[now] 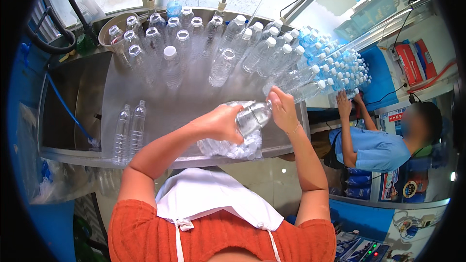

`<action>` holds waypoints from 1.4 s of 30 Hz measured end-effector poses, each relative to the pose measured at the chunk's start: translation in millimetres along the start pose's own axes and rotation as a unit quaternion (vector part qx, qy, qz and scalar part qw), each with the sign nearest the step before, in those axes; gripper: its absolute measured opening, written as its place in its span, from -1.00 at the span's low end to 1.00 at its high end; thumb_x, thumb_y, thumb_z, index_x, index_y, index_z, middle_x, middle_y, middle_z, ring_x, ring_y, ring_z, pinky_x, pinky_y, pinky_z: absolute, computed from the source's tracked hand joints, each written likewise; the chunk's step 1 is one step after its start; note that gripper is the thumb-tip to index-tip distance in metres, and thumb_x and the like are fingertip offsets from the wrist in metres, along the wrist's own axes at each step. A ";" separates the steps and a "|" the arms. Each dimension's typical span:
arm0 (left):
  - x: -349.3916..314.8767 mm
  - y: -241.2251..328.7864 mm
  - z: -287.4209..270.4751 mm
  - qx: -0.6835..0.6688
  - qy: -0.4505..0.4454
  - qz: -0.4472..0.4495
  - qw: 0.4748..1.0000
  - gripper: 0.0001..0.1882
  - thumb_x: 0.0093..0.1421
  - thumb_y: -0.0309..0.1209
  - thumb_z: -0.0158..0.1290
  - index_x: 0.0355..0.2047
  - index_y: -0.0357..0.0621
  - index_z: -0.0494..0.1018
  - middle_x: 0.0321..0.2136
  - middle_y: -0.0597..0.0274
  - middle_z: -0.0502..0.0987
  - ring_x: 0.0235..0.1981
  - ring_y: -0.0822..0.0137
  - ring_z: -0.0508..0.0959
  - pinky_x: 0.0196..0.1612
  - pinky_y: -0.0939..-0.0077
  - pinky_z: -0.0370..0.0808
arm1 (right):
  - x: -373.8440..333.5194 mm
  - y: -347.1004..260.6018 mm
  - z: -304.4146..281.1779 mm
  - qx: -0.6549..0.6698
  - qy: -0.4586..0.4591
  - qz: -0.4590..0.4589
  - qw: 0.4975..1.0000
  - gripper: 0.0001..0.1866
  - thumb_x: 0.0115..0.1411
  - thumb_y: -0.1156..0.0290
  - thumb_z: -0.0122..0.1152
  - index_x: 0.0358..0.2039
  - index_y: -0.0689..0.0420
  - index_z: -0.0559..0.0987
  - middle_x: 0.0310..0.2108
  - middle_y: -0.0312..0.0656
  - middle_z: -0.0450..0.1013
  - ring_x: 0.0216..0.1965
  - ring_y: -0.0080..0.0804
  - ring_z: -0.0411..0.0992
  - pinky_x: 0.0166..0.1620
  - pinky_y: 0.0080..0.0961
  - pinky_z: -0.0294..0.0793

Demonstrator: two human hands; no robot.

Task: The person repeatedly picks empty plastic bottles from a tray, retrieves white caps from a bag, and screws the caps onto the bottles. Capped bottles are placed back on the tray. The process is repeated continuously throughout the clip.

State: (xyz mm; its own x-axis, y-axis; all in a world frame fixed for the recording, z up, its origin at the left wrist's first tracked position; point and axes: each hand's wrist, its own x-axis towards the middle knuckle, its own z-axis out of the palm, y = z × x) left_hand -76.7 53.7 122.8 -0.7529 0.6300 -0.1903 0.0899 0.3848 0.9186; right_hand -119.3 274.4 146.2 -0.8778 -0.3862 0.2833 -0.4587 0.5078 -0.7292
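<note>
A clear plastic bottle [253,118] is held tilted above the steel counter, its neck end toward the right. My left hand [222,122] wraps around the bottle's body. Closed at the neck end is my right hand [284,110], its fingers hiding the mouth and any cap there. Below the bottle, a clear bag of white caps [238,148] lies at the counter's front edge. Beyond my hands stand several uncapped clear bottles [223,68] and several white-capped ones [170,67].
Left of the steel counter [160,116] is a sink basin [73,102] with a blue hose [68,102]. Two clear bottles [130,131] are at the front left. Several blue-labelled bottles [335,63] crowd the right, where a person in blue [374,148] reaches toward them.
</note>
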 end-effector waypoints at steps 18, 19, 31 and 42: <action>16.5 8.7 30.5 -0.082 -0.092 0.006 0.992 -0.31 -0.16 -0.32 0.31 0.02 -0.18 0.35 -0.07 0.00 0.53 -0.10 0.21 0.56 -0.04 0.34 0.46 | -45.7 -12.7 -24.3 -0.077 0.064 -0.001 0.995 -0.67 0.33 0.21 -0.14 -0.42 0.20 0.44 -0.72 -0.15 0.20 -0.67 -0.39 0.26 -0.53 -0.44 0.21; 16.1 9.1 37.2 -0.094 -0.040 0.035 0.994 -0.30 -0.16 -0.32 0.32 0.03 -0.19 0.34 -0.08 0.00 0.54 -0.10 0.20 0.56 -0.02 0.33 0.45 | -48.5 -11.3 -28.5 -0.095 0.069 -0.011 0.993 -0.66 0.31 0.21 -0.14 -0.43 0.20 0.44 -0.72 -0.14 0.20 -0.67 -0.40 0.26 -0.54 -0.44 0.20; -7.9 -125.9 -45.4 0.169 0.715 -0.006 0.678 -0.06 -0.14 -0.41 0.36 0.20 -0.21 0.07 0.05 -0.16 0.23 0.09 -0.14 0.28 0.16 0.07 0.25 | -44.5 99.7 -112.7 -0.523 0.185 0.156 0.817 -0.63 0.33 0.09 -0.09 -0.33 0.18 0.39 -0.60 0.14 0.46 -0.49 0.16 0.49 -0.41 0.01 0.44; 1.6 -156.9 -72.8 0.177 0.688 0.036 0.703 -0.16 -0.21 -0.35 0.37 0.09 -0.15 0.21 -0.14 -0.07 0.42 -0.12 -0.11 0.48 -0.09 0.11 0.47 | -7.5 2.7 -57.9 -0.327 0.312 0.060 0.890 -0.62 0.26 0.17 0.10 -0.06 0.20 0.47 0.00 0.05 0.39 -0.23 -0.20 0.45 -0.13 -0.36 0.44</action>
State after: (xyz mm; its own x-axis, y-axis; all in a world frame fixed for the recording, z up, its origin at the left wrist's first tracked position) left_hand -139.4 -54.8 3.5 -0.6346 -0.4984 0.5906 0.1336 0.6820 0.7191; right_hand -121.9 323.3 178.2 -0.7380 0.0994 0.6674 -0.1597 0.9353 -0.3159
